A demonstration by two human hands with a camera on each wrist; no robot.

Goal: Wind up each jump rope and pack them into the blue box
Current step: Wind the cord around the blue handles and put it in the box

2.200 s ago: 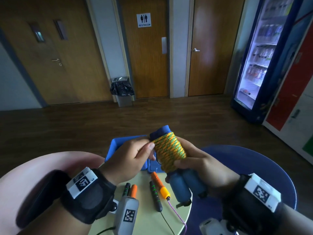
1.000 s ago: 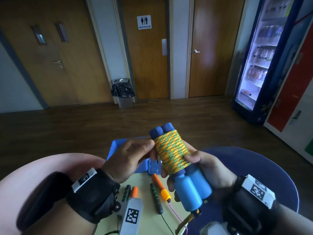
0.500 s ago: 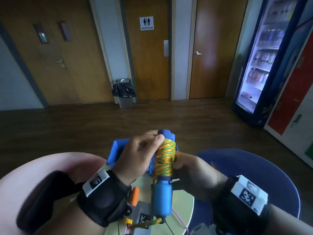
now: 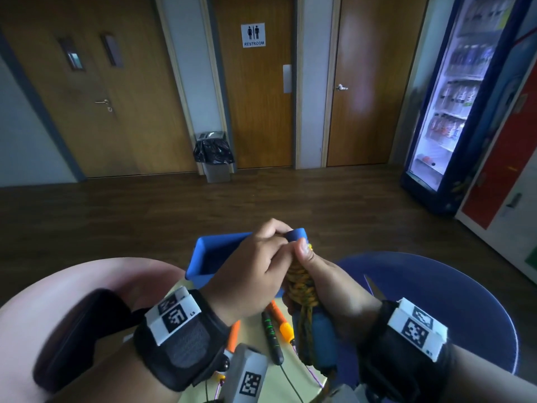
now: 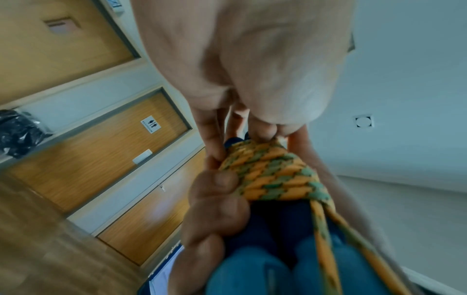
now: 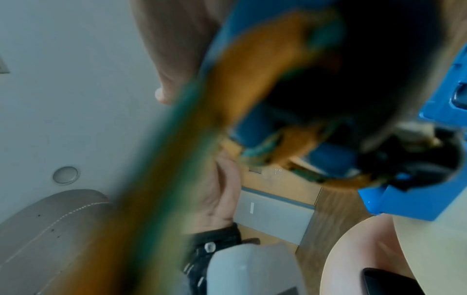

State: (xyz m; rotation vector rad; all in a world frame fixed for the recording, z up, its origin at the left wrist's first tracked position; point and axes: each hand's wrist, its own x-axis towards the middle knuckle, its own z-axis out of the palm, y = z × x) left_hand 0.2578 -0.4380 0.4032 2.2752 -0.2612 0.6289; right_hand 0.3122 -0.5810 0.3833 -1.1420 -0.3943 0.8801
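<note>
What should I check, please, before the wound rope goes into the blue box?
1. Rope wound round the blue handles: ok, the orange-green rope sits in tight coils.
2. Loose end secured: cannot tell; the left hand pinches at the top of the coil, and a strand runs down the handles.
3. Bundle held firmly: ok, the right hand grips it.
4. Blue box within reach: ok, right behind the hands.
5. Room in the box: cannot tell, the inside is mostly hidden.
6. Other ropes done: not ok, orange handles lie unwound on the table.
</note>
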